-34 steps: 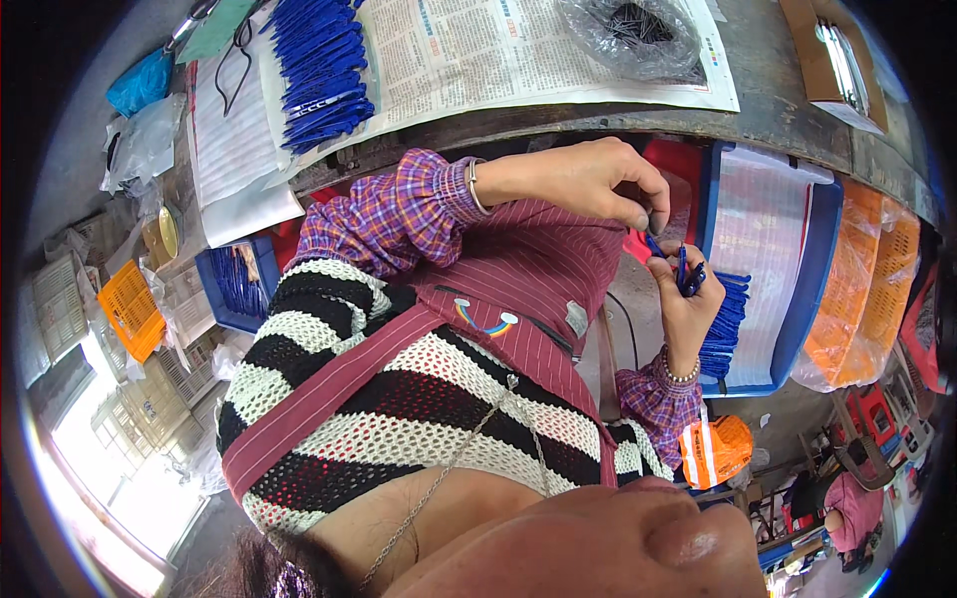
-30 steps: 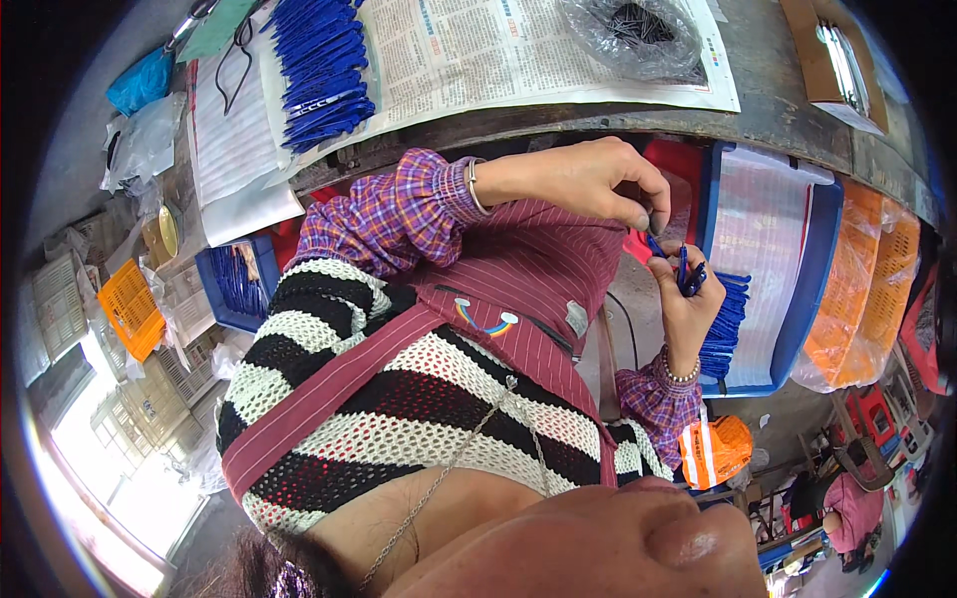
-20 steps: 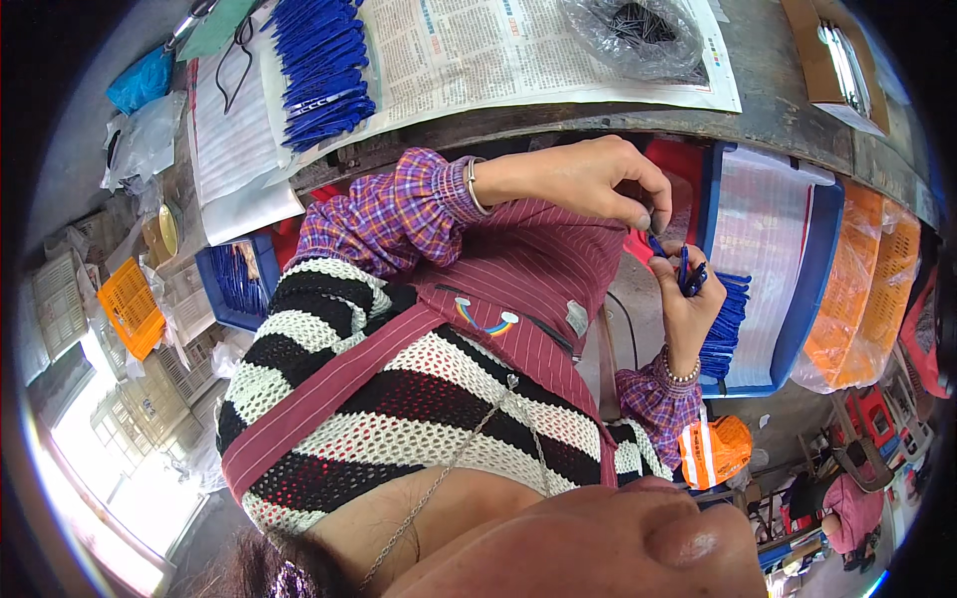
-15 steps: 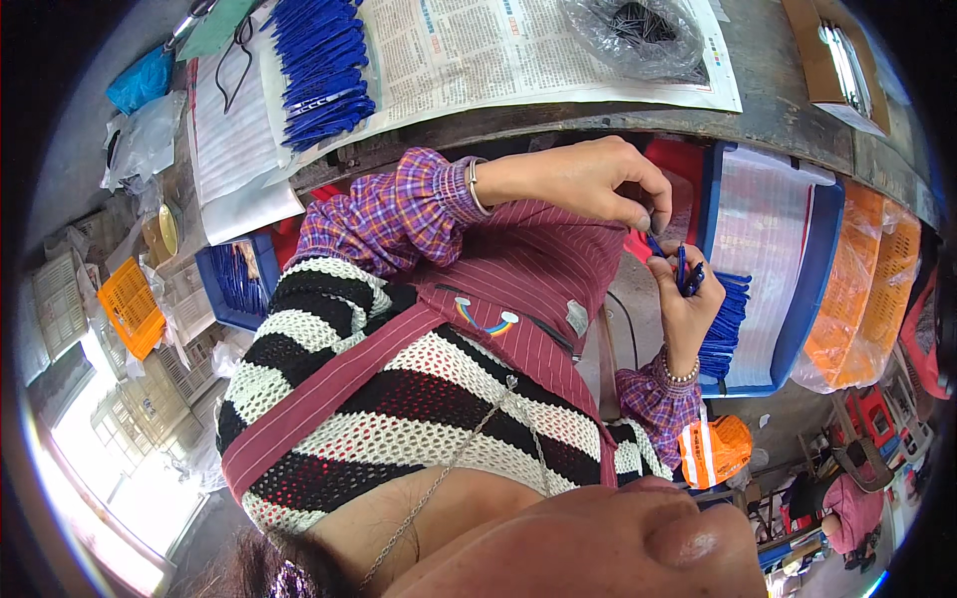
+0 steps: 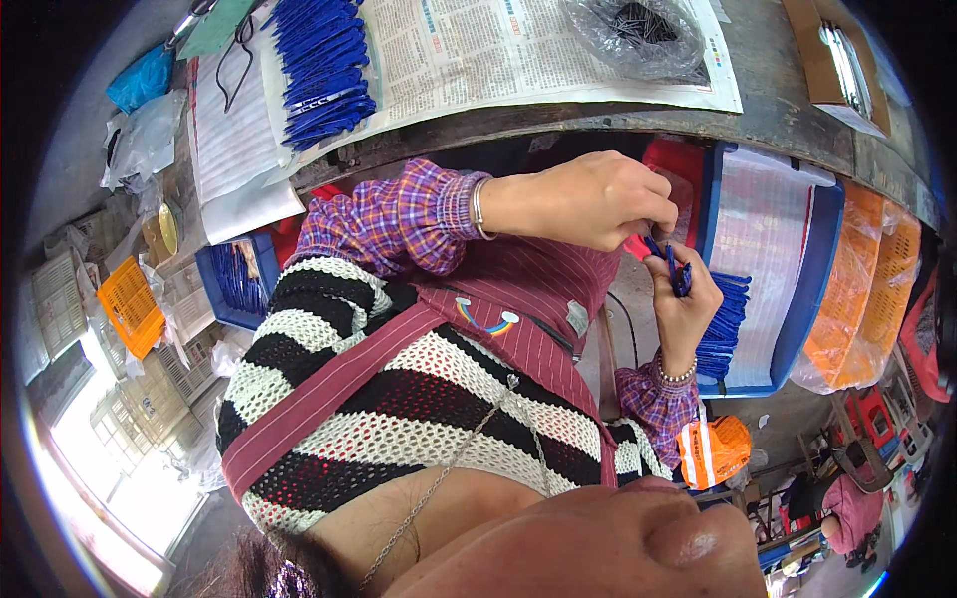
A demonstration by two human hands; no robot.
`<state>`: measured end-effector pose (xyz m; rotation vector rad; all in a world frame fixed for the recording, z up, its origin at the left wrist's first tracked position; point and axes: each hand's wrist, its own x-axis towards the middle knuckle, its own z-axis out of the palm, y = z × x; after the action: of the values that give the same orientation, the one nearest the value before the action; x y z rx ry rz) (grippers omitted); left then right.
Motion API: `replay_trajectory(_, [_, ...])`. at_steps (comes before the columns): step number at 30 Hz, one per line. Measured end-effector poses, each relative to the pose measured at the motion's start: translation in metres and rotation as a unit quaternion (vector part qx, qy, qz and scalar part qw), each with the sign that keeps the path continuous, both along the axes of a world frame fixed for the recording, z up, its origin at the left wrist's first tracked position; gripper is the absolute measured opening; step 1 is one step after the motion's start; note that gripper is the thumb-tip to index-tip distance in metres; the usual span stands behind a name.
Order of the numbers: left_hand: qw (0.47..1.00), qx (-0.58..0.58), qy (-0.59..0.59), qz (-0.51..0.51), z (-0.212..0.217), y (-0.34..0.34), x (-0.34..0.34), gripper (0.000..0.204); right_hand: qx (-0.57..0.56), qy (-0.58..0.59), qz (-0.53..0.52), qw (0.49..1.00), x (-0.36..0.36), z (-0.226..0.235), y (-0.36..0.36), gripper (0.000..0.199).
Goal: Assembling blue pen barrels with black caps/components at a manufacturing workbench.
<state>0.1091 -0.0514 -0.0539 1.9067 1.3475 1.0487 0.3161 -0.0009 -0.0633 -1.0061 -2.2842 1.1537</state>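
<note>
My right hand (image 5: 688,307), with a beaded bracelet at its wrist, is closed around a few blue pens (image 5: 681,273). Their ends stick out between thumb and fingers. From the left comes my left hand (image 5: 616,202), wearing a silver bangle. Its fingertips are pinched together at the upper ends of those pens; what lies between them is hidden. Beside my right hand, more blue pens (image 5: 724,324) lie stacked in a blue tray (image 5: 788,371) lined with white foam sheet.
On the table, newspaper (image 5: 449,60) lies under a long row of blue pens (image 5: 321,75) and a clear bag of thin dark rods (image 5: 641,28). An open cardboard box (image 5: 835,65) stands far right. Orange crates (image 5: 865,289) sit beyond the tray. Another person (image 5: 855,508) is at lower right.
My left hand has moved slightly down, and its fingers have closed in. The pens in my right hand have tilted a little. The surroundings look the same.
</note>
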Motion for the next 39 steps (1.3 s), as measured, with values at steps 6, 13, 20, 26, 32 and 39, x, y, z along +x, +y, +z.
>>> replay_trajectory(6, [0.999,0.006,0.036,-0.012,0.0,-0.004,0.004,0.016,0.004,-0.002,0.01,1.0,-0.002,0.001,-0.002,0.027])
replay_trajectory(13, [0.997,-0.025,-0.061,-0.042,-0.002,0.0,-0.005,0.018,-0.021,0.006,-0.003,1.0,0.001,-0.002,-0.002,0.028])
replay_trajectory(20, [0.992,-0.105,-0.07,-0.028,0.01,0.007,-0.025,0.019,-0.061,0.012,-0.018,0.998,0.005,-0.005,-0.001,0.026])
replay_trajectory(26, [0.985,-0.124,-0.079,-0.088,0.0,-0.002,-0.015,0.018,-0.051,0.003,0.003,0.999,-0.005,0.004,-0.003,0.027])
replay_trajectory(32, [0.99,-0.092,-0.063,-0.083,0.0,-0.002,-0.022,0.018,-0.084,0.019,0.009,0.996,-0.004,-0.001,0.001,0.022])
replay_trajectory(39, [0.993,-0.039,-0.113,0.006,0.016,-0.019,-0.044,0.021,-0.125,0.011,0.065,0.99,-0.031,0.015,0.02,0.015])
